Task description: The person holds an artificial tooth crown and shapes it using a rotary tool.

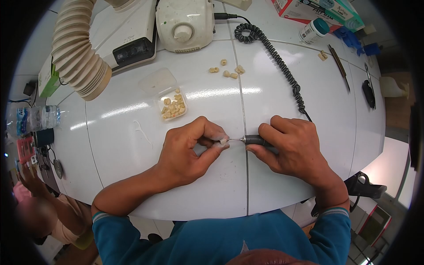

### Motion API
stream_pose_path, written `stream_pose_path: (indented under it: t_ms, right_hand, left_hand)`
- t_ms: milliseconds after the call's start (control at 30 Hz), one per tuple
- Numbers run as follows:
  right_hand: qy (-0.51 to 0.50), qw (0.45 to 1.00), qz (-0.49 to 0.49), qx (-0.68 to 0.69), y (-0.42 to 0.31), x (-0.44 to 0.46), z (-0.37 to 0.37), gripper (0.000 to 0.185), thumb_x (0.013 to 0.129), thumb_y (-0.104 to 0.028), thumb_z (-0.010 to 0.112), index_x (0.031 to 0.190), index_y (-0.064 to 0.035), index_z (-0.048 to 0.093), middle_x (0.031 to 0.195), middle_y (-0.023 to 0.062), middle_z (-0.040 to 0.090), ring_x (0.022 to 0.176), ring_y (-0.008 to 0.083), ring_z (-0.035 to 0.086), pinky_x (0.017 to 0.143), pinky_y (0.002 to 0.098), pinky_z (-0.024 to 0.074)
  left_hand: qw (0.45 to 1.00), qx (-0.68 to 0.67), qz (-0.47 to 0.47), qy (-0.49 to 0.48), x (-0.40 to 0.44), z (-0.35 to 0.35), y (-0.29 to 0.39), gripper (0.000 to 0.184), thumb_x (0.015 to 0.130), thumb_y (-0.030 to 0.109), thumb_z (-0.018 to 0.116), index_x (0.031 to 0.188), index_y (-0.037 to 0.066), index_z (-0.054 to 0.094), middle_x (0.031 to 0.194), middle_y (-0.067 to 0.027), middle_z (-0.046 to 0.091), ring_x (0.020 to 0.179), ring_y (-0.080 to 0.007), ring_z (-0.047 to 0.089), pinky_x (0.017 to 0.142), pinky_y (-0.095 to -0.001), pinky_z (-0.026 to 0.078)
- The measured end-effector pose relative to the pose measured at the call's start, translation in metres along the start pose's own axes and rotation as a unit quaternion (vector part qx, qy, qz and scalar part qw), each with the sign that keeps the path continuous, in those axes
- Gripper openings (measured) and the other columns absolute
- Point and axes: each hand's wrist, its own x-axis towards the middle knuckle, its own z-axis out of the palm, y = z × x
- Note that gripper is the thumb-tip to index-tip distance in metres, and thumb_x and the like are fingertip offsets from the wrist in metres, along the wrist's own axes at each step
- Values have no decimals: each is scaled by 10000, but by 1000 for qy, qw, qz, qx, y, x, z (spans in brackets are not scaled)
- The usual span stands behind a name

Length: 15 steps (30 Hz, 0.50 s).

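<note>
Pinched between the thumb and fingertips of my left hand (181,150) is a small whitish tooth-like piece (224,141), perhaps a dental crown. My right hand (296,145) is closed around a black rotary handpiece (254,139). Its thin metal bur (235,139) points left and reaches the piece; whether it touches is too small to tell. Beyond my left hand lies an open clear plastic box (184,115) holding several yellowish tooth-like pieces (173,106). More loose tooth pieces (226,73) are scattered farther back on the white table (282,190).
A coiled black cord (282,66) trails behind my right hand towards a cream control unit (183,26). At the back left hangs a ribbed suction hose (79,53). A white bottle (314,31) and a pencil-like tool (339,68) lie right. Another person (57,212) sits left.
</note>
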Motion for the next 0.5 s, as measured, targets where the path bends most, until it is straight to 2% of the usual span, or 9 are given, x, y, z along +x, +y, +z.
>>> stream_pose_path:
  t_ms: [500]
  right_hand:
    - [-3,1000,2,3,-1,0,0,373,1003,-488,829,942,-135,724,734,19,575,569,191,624,515,379,434]
  left_hand:
    - [1000,-1,-2,-1,-1,1,1,193,967,-56,822,1089,-2,683,1126,-153,808,1015,-195,807,873,-305,651]
